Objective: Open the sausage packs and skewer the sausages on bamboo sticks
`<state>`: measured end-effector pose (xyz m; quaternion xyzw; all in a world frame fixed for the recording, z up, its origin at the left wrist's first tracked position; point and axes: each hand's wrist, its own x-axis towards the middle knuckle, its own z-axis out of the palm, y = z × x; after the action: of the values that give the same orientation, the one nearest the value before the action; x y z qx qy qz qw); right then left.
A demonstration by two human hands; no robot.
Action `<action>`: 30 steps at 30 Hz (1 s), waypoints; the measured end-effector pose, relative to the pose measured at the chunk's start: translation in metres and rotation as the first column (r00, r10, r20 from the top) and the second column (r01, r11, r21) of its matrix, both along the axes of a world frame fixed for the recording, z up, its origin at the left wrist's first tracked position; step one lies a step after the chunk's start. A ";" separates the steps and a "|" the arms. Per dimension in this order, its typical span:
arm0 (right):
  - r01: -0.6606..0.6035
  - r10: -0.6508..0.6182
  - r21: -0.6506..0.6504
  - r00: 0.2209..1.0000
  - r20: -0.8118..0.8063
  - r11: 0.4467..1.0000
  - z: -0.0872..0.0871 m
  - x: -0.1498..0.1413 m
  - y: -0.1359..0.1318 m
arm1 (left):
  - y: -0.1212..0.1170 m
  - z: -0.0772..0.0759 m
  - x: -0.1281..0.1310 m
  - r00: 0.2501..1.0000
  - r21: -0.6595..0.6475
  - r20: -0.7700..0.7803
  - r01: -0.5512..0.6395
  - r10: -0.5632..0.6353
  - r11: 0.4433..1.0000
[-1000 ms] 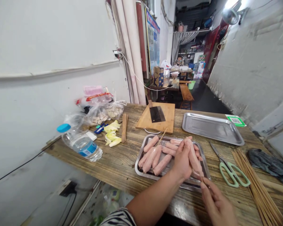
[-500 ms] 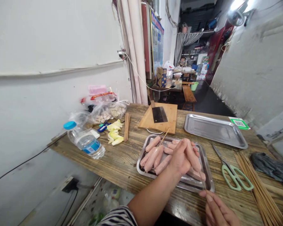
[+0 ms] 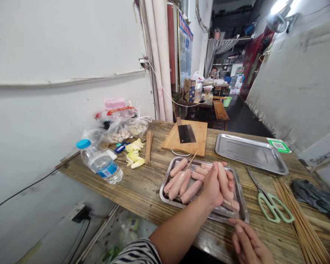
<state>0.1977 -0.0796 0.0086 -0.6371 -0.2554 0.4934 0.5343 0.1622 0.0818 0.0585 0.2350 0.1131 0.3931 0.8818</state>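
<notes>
My left hand (image 3: 214, 185) is closed around a pale pink sausage (image 3: 224, 181), held tilted above the near metal tray (image 3: 165, 198). A thin wooden skewer (image 3: 234, 212) runs out of the sausage's lower end. Pinched on that skewer are the fingers of my right hand (image 3: 247, 238), just off the tray's front right corner. How deep the skewer sits inside the sausage is hidden. Several more sausages (image 3: 191, 191) lie on the tray, and skewer ends (image 3: 191, 158) stick out from some at the back left.
Green-handled scissors (image 3: 275, 209), a bundle of skewers (image 3: 302, 220) and a crumpled dark bag (image 3: 317, 196) lie right. Behind are a second metal tray (image 3: 250, 152) and a cleaver (image 3: 186, 134) on a cutting board (image 3: 170, 141). Left stand a water bottle (image 3: 101, 163) and leaves (image 3: 134, 154).
My right hand has shifted slightly left and up with the skewer. The sausage in my left hand now stands a little more upright.
</notes>
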 end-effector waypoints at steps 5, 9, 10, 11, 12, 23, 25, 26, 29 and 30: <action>-0.051 0.051 -0.001 0.992 -0.115 0.999 0.012 -0.016 0.004 | 0.003 0.000 -0.003 0.994 -0.066 0.034 0.110 -0.108 0.992; 0.052 -0.049 0.028 0.993 -0.108 0.998 0.018 -0.020 0.007 | 0.007 0.002 -0.007 0.990 -0.082 0.054 0.135 -0.131 0.987; 0.062 -0.059 0.033 0.994 -0.093 0.998 0.019 -0.020 0.008 | 0.008 0.003 -0.008 0.989 -0.085 0.059 0.140 -0.135 0.986; 0.057 -0.054 0.032 0.996 -0.070 0.998 0.020 -0.020 0.008 | 0.008 0.003 -0.008 0.988 -0.089 0.065 0.143 -0.137 0.986; 0.037 -0.036 0.027 0.998 -0.044 0.999 0.021 -0.019 0.008 | 0.008 0.003 -0.008 0.988 -0.093 0.067 0.145 -0.139 0.985; -0.045 0.044 0.006 0.996 0.081 0.999 0.024 -0.022 0.011 | 0.010 0.005 -0.009 0.983 -0.094 0.082 0.171 -0.163 0.981; -0.036 0.036 0.006 0.996 0.085 0.999 0.025 -0.022 0.011 | 0.010 0.005 -0.009 0.983 -0.079 0.077 0.174 -0.168 0.982; -0.021 0.020 0.008 0.996 0.092 1.000 0.025 -0.023 0.011 | 0.010 0.005 -0.009 0.984 -0.074 0.066 0.173 -0.168 0.982; 0.040 -0.041 0.012 0.991 0.130 0.999 0.023 -0.022 0.010 | 0.010 0.005 -0.009 0.987 -0.072 0.012 0.163 -0.162 0.984; 0.050 -0.052 0.014 0.988 0.147 0.999 0.021 -0.021 0.010 | 0.010 0.004 -0.008 0.987 -0.070 -0.004 0.159 -0.160 0.985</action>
<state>0.1769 -0.0693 0.0298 -0.6754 -0.2805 0.4297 0.5296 0.1537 0.0920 0.0627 0.2144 0.1120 0.3160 0.9174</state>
